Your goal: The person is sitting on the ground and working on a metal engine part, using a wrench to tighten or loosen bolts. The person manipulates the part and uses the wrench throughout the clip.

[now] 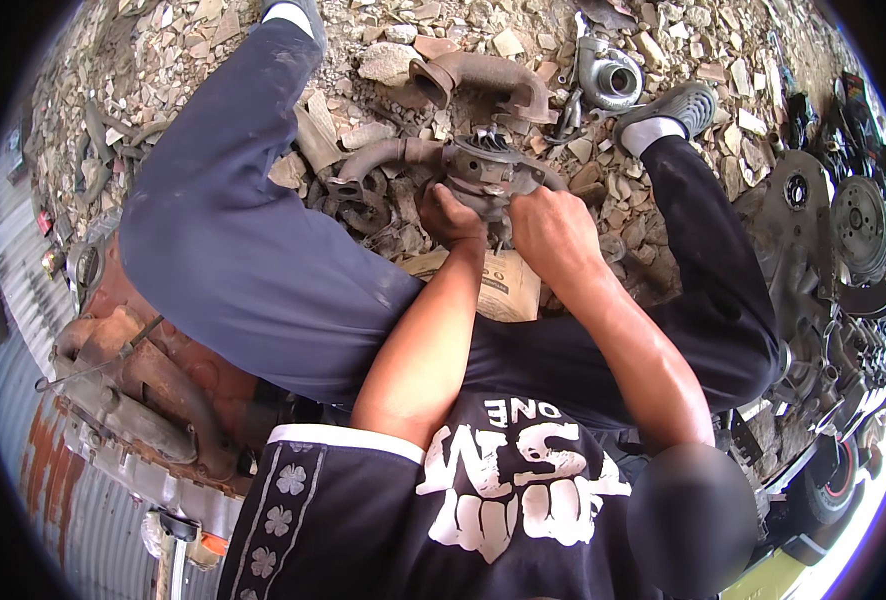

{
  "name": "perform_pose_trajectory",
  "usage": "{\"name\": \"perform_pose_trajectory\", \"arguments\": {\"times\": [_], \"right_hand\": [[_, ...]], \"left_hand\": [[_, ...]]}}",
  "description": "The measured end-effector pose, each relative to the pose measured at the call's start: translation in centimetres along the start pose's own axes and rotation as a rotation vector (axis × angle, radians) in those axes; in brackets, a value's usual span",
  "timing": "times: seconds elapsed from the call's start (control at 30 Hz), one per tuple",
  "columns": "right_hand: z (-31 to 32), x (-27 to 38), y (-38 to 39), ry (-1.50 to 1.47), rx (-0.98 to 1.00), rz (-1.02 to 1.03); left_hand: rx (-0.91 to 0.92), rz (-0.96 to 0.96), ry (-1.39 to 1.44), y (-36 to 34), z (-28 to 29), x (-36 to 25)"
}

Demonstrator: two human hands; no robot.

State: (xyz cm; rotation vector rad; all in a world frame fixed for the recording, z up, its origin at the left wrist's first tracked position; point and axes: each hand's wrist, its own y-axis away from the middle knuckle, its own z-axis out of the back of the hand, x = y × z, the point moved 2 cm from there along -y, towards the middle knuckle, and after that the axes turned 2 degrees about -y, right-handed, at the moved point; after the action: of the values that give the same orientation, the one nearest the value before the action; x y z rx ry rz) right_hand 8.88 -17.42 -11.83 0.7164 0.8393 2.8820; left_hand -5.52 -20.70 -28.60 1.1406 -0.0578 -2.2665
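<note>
Between my legs stands a partly dismantled turbocharger (pixel 483 180), its finned wheel bare on top and its lower body rusty. My left hand (pixel 453 216) curls its fingers round the near left side of the housing. Against the right side, my right hand (pixel 555 232) is closed in a fist; whatever it grips there is hidden behind the fingers. A rusty curved pipe (pixel 388 155) reaches the turbocharger from the left. Just below both hands lies a brown cardboard box (pixel 508 285), partly covered by my left forearm and leg.
Beyond the turbocharger, a rusty pipe elbow (pixel 483 80) and a silver snail-shaped compressor housing (pixel 611 75) lie on broken stone rubble (pixel 183 60). A reddish engine block (pixel 193 360) stands at left beside corrugated metal sheet (pixel 23 300). Grey engine parts (pixel 798 220) crowd the right side.
</note>
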Motion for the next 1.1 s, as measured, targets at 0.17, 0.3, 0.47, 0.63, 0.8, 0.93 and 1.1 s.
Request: {"name": "perform_pose_trajectory", "arguments": {"times": [0.17,0.3,0.47,0.63,0.8,0.93,1.1], "right_hand": [[0.2,-0.9,-0.2,0.056,0.135,0.044],[0.0,-2.4,0.4,0.094,0.165,0.065],[-0.5,-2.9,0.6,0.119,0.170,0.106],[-0.8,-3.5,1.0,0.067,0.137,0.093],[-1.0,-1.6,1.5,0.044,0.169,0.049],[-3.5,-0.1,1.6,-0.023,0.054,-0.090],[-2.8,0.3,1.1,0.076,0.033,-0.044]], "left_hand": [[0.037,0.152,0.010,0.4,0.7,-2.7],[0.017,0.065,-0.053,1.0,0.5,-3.5],[0.006,0.120,-0.031,1.2,0.4,-3.6],[-0.012,0.180,-0.060,1.9,0.4,-4.0],[0.003,0.007,-0.098,0.8,0.4,-2.0],[0.012,0.046,-0.093,0.0,0.4,-0.7],[-0.057,0.029,-0.090,-0.1,0.3,-2.6]]}}
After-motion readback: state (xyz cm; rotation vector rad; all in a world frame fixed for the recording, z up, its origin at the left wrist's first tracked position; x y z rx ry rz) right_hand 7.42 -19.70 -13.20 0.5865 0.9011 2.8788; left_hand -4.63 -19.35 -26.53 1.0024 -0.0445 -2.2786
